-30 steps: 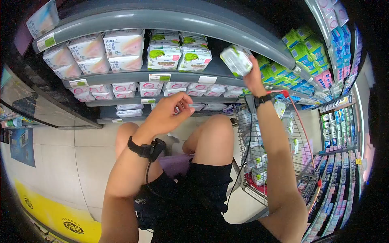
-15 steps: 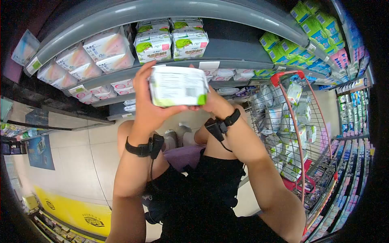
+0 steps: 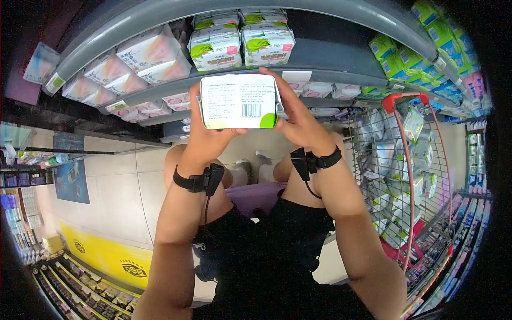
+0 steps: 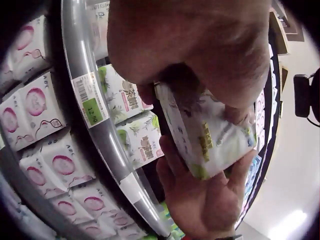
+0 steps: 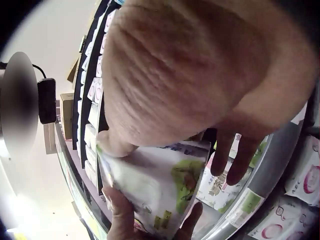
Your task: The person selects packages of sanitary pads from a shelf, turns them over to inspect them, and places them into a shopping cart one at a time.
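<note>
A white pack of sanitary pads with a green corner is held up between both hands, in front of the shelf. Its printed side with a barcode faces the head camera. My left hand grips the left end, thumb along the lower edge. At the right end my right hand grips it, fingers behind the pack and thumb near the green corner. In the left wrist view the pack shows leaf prints and yellow lettering, and the right hand cups its far end. The right wrist view shows the pack below the palm.
Similar green-leaf packs stand on the shelf straight ahead, pastel packs to their left. A red-handled wire shopping cart filled with packs stands at right. Green packs line the shelf at upper right. A yellow floor strip lies at left.
The right hand brought the pack from the shelf's right side to the middle, and the left hand took hold too. Since then the pack has tilted, its barcode side squarely facing the head camera.
</note>
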The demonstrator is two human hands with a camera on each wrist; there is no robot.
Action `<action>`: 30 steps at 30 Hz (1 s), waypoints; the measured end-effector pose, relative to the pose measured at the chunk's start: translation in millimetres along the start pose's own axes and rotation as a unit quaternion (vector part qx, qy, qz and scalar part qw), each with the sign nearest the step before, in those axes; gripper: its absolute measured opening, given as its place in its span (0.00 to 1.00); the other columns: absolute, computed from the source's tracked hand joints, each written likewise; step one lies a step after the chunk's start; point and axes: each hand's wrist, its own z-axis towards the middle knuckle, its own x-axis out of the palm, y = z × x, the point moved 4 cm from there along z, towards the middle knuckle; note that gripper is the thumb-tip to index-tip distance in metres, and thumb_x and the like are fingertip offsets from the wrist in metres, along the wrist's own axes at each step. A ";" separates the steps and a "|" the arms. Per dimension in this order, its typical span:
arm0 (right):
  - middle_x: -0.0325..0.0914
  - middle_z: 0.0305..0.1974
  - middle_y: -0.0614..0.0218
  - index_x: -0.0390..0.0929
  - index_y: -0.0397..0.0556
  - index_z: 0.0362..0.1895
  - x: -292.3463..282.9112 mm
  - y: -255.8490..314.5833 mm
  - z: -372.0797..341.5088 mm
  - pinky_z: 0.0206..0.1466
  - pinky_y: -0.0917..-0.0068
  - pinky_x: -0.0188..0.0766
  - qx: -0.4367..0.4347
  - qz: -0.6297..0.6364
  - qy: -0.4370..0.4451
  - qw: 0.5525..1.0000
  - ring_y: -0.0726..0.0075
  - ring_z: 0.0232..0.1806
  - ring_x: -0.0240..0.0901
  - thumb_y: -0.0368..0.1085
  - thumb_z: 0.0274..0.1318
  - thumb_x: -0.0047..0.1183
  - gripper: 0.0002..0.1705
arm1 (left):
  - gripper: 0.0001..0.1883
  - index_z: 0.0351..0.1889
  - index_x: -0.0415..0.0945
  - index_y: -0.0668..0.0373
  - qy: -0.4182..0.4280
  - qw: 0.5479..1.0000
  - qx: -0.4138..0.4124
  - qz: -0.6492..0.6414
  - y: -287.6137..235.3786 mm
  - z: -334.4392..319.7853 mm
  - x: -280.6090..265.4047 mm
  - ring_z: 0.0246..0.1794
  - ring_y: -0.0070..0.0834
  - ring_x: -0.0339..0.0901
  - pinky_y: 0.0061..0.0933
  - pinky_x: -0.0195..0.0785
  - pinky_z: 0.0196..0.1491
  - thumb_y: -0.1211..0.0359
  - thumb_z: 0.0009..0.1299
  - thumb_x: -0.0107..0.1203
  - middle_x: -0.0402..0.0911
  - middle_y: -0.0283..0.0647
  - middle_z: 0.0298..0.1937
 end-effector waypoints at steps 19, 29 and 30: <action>0.65 0.72 0.56 0.59 0.51 0.74 -14.7 3.7 -7.4 0.77 0.62 0.54 -0.006 -0.104 -0.106 0.989 0.56 0.75 0.59 0.19 0.37 0.61 0.53 | 0.49 0.78 0.46 0.64 0.073 0.959 0.126 0.243 4.5 9.7 18.5 0.78 0.50 0.48 0.49 0.39 0.78 0.56 0.68 0.66 0.52 0.54 0.76; 0.46 0.80 0.51 0.49 0.50 0.79 -5.0 0.1 -5.5 0.82 0.56 0.37 -0.026 -0.169 -0.084 0.982 0.50 0.83 0.39 0.22 0.41 0.62 0.58 | 0.38 0.79 0.54 0.56 0.065 0.996 0.004 0.060 -0.5 10.8 9.8 0.72 0.35 0.62 0.38 0.60 0.69 0.67 0.73 0.60 0.61 0.45 0.71; 0.45 0.80 0.51 0.47 0.49 0.80 -3.9 2.1 -5.6 0.82 0.56 0.37 -0.024 -0.169 -0.081 0.982 0.51 0.83 0.38 0.24 0.43 0.63 0.59 | 0.37 0.78 0.54 0.56 0.057 0.998 -0.004 0.034 -0.9 10.2 9.3 0.70 0.33 0.64 0.36 0.61 0.69 0.70 0.73 0.60 0.62 0.43 0.71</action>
